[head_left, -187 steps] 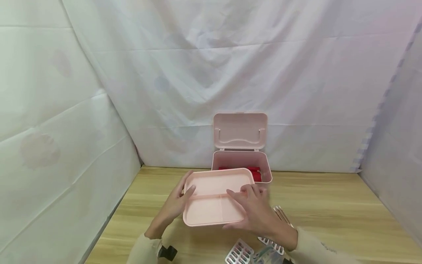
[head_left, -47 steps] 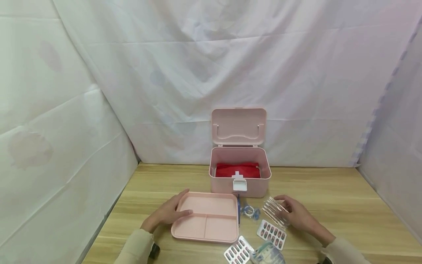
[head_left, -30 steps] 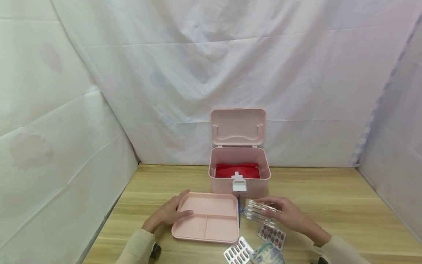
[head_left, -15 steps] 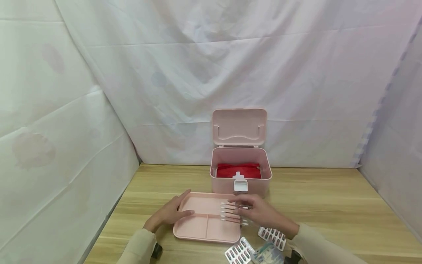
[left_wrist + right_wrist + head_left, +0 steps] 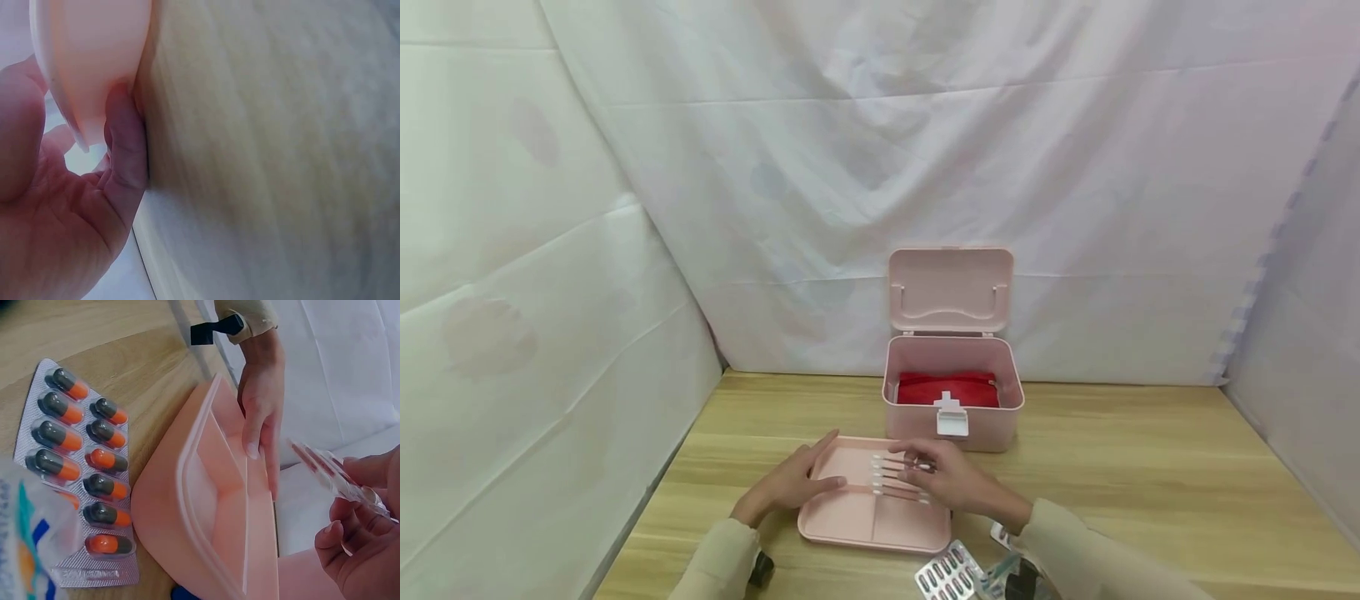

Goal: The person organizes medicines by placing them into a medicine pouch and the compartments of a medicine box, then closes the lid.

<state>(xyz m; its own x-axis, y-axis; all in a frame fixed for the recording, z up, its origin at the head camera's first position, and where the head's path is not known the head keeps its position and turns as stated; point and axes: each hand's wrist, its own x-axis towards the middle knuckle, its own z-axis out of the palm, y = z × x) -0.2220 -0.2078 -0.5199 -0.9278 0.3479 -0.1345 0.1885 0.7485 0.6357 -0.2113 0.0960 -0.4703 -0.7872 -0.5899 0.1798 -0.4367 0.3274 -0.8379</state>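
Note:
A pink divided tray [image 5: 837, 523] lies on the table in front of the box. My left hand [image 5: 786, 481] grips its left end, thumb over the rim; in the left wrist view the left hand [image 5: 69, 212] has fingers against the tray's outer wall [image 5: 103, 56]. Above the tray's right part, my right hand [image 5: 961, 482] pinches a clear pack of cotton swabs [image 5: 889, 478], white tips pointing left. The right wrist view shows the swab pack [image 5: 325, 470] between thumb and fingers of the right hand [image 5: 369, 544], held above the tray.
Behind the tray stands a pink lidded box [image 5: 955, 435], lid raised, with a red pouch [image 5: 947, 390] inside. Blister packs of capsules [image 5: 947, 573] and a clear plastic packet [image 5: 996, 582] lie at the near right, partly under the right forearm. White cloth hangs around the table.
The tray was set down on the table. My right hand picked up the swab pack at the right and carried it left over the tray. The left hand stayed on the tray.

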